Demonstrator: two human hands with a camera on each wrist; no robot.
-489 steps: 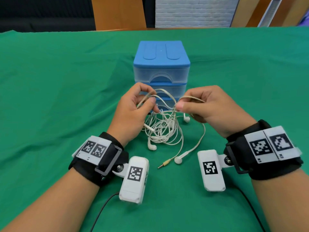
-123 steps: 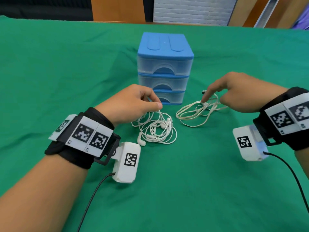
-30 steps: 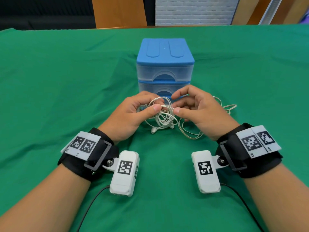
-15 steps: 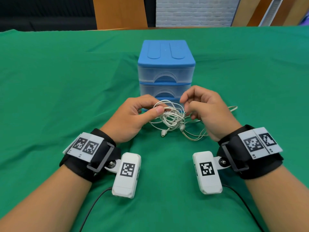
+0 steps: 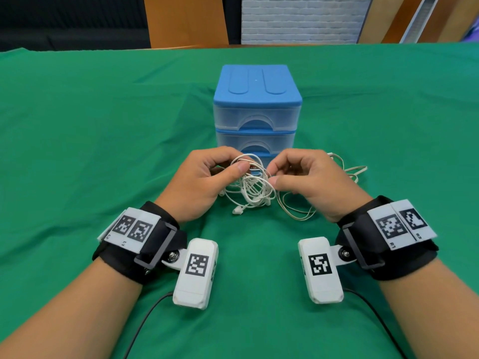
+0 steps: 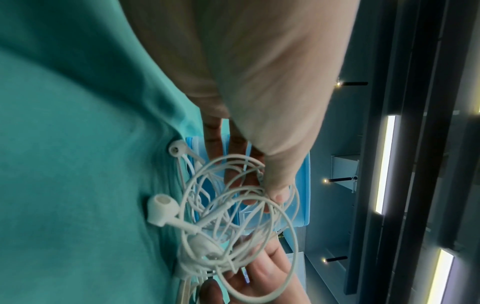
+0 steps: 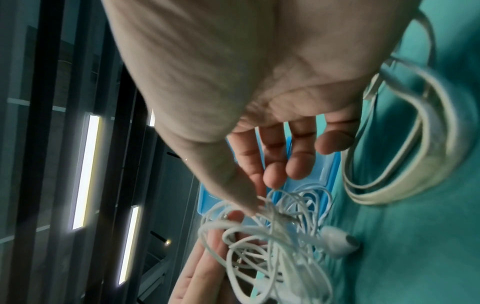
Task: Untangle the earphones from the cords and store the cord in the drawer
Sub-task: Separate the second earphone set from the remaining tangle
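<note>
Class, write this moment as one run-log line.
left hand: pinches earphones | right hand: pinches earphones | cord: on cloth, separate | drawers: shut

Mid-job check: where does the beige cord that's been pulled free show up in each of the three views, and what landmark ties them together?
Head: the beige cord lies on the green cloth at centre right, partly under the right hand.
Left wrist: not clearly in view; the white earphone tangle fills the lower centre.
Right wrist: thick loops at the right edge.
Shared landmark: the blue drawer unit, behind the tangle in all three views.
</note>
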